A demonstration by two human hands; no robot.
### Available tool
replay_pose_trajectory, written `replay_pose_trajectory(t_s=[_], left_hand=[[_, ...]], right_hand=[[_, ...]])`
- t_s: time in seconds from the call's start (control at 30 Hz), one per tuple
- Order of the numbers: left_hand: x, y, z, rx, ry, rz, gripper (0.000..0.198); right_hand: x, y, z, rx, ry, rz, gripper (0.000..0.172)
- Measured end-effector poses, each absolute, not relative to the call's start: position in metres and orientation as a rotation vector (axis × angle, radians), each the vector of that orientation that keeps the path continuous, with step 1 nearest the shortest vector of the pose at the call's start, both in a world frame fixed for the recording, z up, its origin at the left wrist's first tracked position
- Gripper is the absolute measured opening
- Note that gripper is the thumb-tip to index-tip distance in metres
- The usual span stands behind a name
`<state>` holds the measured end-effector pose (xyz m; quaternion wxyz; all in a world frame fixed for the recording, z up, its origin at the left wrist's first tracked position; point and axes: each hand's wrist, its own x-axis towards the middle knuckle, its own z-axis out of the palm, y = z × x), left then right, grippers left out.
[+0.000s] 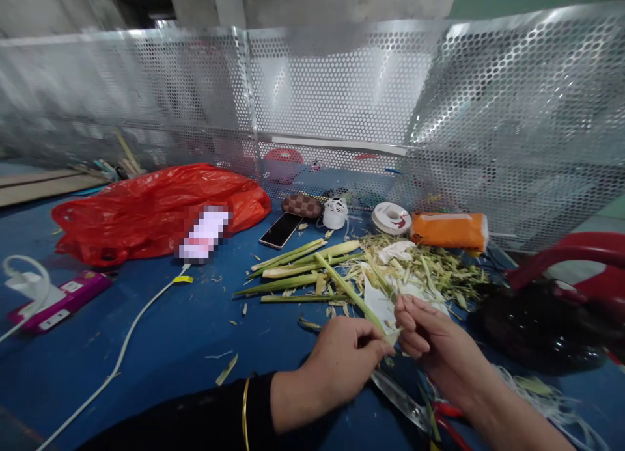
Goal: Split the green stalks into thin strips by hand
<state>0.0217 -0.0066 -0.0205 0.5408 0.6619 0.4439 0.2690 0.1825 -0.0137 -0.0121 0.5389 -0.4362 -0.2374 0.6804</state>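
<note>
My left hand (342,353), below a black sleeve and gold bangle, pinches the lower end of a long pale green plant stalk (349,291). The stalk slants up and away to the left. Close beside it, my right hand (422,324) has its thumb and fingers pressed together at the end of a thin green strip (382,276). White paper (378,304) lies just behind both hands. Under them, scissors (403,399) with red handles rest on the table, partly hidden by my right wrist. Several more cut stalks (293,282) lie beyond my left hand.
Peelings (446,272) are heaped at the right, near an orange packet (449,231) and white spool (391,218). A black plastic bag (541,327) stands far right. Left are a red bag (146,207), a lit phone (205,235), its cable (131,337) and a purple power strip (63,301).
</note>
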Motion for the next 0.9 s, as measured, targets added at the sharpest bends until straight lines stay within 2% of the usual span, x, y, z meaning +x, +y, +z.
replay_pose_trajectory(t_s=[0.23, 0.4, 0.6, 0.73, 0.9], left_hand=[[0.024, -0.012, -0.021, 1.622, 1.047, 0.603, 0.021], [0.025, -0.012, -0.024, 1.601, 1.052, 0.587, 0.019], [0.021, -0.003, -0.021, 1.504, 1.017, 0.734, 0.034], [0.011, 0.018, -0.015, 1.589, 1.178, 0.929, 0.032], [0.002, 0.035, -0.014, 1.61, 1.227, 1.01, 0.027]], right_hand=[[0.178, -0.018, -0.017, -1.078, -0.64, 1.675, 0.033], [0.174, -0.017, -0.02, -1.106, -0.679, 1.625, 0.03], [0.204, 0.005, -0.025, -1.044, -0.631, 1.29, 0.026], [0.238, 0.024, -0.032, -1.027, -0.551, 1.049, 0.027], [0.241, 0.025, -0.03, -1.038, -0.521, 1.009, 0.025]])
